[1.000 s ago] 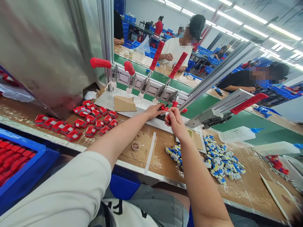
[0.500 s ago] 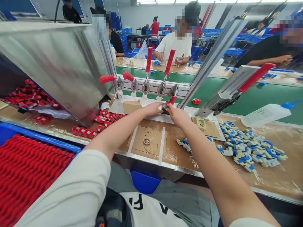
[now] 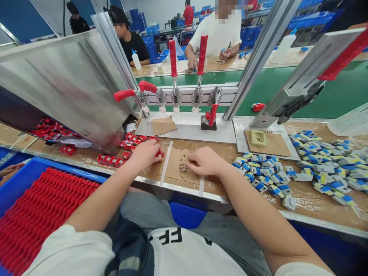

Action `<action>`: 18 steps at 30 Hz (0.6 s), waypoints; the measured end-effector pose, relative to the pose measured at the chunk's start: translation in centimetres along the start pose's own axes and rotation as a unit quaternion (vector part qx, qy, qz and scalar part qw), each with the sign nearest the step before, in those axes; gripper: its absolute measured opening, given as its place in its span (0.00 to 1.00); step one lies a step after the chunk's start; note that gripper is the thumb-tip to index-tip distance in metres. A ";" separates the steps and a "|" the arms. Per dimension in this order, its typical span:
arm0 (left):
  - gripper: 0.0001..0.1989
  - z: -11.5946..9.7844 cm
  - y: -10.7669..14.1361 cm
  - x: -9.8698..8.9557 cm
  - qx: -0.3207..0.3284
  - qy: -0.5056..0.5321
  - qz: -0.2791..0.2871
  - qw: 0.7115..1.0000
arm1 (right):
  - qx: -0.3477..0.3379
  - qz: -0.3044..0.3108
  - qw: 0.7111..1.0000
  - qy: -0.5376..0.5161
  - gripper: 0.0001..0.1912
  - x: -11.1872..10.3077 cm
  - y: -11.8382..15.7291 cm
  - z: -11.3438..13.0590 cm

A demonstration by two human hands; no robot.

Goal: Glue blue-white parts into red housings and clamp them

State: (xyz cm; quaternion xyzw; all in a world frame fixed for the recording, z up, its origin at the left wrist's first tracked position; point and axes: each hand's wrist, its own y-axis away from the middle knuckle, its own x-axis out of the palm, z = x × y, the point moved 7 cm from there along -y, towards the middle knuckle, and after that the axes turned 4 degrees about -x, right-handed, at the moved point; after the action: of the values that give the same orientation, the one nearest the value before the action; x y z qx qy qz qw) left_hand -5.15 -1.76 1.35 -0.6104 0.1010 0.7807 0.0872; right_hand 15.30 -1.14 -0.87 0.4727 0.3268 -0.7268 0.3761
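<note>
My left hand [image 3: 145,153] is at the right edge of a group of small red plastic parts [image 3: 129,140], fingers bent over one red part that shows at the fingertips. My right hand [image 3: 205,161] is low over the cardboard sheet [image 3: 175,153], fingers curled and thumb beside a small pale round coil or ring [image 3: 182,167]. Whatever the right fingertips pinch is hidden. Behind the hands, a red-handled toggle clamp [image 3: 212,115] is lowered onto a dark block [image 3: 208,125] holding a red piece.
More toggle clamps [image 3: 175,96] line the metal rail. At right lie many grey, blue and yellow parts [image 3: 267,172] and a yellowish mould [image 3: 258,138]. A blue crate [image 3: 37,165] of red pieces stands left, beside a metal housing [image 3: 71,84]. A co-worker [image 3: 212,38] sits across the green belt [image 3: 293,92].
Both hands have left the dark block under the clamp and come back toward me. My left hand moved left to the red parts, my right hand down to the round coil. The view shifted.
</note>
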 end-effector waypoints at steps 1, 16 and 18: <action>0.14 -0.3 0.3 0.0 -0.002 -0.009 -0.006 1.000 | -0.003 0.007 1.000 0.008 0.20 0.2 -0.1 0.1; 0.18 -2.3 0.3 -0.7 0.058 0.233 -0.172 0.955 | -0.028 0.007 0.998 -0.058 0.16 0.6 -1.2 1.1; 0.21 -2.8 -1.7 -0.8 0.064 0.328 -0.174 0.926 | -0.026 -0.009 0.993 -0.115 0.16 0.9 -1.2 0.9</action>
State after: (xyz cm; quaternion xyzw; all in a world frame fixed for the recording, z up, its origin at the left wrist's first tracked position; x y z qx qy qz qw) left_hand -1.85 -0.88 1.38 -0.8336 0.0655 0.5014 0.2224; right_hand 13.63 -1.47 -1.23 0.3730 0.3046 -0.7707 0.4172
